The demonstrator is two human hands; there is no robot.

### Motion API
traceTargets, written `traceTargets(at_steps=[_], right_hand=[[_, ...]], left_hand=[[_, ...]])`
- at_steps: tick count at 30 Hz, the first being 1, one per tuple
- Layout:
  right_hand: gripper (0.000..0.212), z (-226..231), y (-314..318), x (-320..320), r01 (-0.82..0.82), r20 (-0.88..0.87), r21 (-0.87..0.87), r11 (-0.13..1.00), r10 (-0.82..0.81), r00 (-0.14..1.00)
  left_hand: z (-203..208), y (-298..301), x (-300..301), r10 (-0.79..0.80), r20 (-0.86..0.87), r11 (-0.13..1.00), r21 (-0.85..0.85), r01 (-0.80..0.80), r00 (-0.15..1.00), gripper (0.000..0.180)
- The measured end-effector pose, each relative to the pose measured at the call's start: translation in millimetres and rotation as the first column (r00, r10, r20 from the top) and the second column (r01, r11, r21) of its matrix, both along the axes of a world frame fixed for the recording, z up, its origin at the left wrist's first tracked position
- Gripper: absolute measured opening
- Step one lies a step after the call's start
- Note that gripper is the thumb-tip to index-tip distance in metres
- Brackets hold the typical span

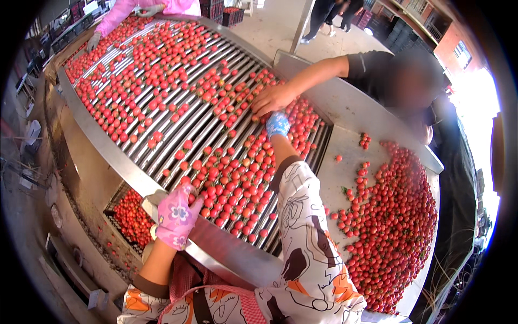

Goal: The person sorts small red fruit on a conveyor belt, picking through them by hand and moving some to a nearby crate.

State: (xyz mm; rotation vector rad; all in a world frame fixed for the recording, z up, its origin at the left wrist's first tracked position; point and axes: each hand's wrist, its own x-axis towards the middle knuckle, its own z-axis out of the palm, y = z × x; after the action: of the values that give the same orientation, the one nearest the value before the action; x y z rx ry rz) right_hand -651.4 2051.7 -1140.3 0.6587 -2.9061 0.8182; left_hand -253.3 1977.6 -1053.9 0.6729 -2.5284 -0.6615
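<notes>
Well apart, both hands (177, 216) (277, 125), left at metal rail (120, 164), bare rollers (208, 132) beyond.

The left hand (177, 217) is at the metal rim (121, 163), the right hand (278, 125) among red tomatoes (237, 189) on rollers (208, 132).

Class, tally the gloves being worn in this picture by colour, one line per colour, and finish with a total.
Pink patterned glove: 1
Blue-and-white glove: 1
Grey gloves: 2
Total: 4
</notes>
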Motion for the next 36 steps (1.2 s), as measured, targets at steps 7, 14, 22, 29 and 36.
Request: traceTargets(at_steps=[7,14,22,29,36], right_hand=[[0.027,-23.7,-6.6,1.2,0.158,-0.001,0.012,0.987,-0.158,0.987],[0.024,-32.4,1.7,11.6,0.317,0.028,-0.264,0.911,-0.322,0.946],[0.019,5.8,15.3,150.0,0.037,0.355,-0.795,0.605,0.415,0.838],[0.021,85.0,67.1,280.7,-0.732,-0.369,-0.547,0.405,0.668,0.646],[0.036,82.1,83.7,311.8,-0.908,-0.535,-0.193,0.373,0.736,0.416]], left_hand=[[7.6,9.4,-4.2,0.006,0.061,1.000,-0.010,-0.005,0.998,0.019],[2.1,18.3,-7.7,0.029,-0.005,0.999,-0.026,-0.029,1.000,0.017],[-7.5,1.2,-15.6,0.207,-0.108,0.619,0.785,-0.044,0.972,0.021],[-10.3,23.0,-21.9,0.195,-0.311,-0.468,0.804,0.367,0.930,0.046],[-12.9,50.3,5.3,0.325,-0.341,-0.611,0.637,0.471,0.882,0.041]])
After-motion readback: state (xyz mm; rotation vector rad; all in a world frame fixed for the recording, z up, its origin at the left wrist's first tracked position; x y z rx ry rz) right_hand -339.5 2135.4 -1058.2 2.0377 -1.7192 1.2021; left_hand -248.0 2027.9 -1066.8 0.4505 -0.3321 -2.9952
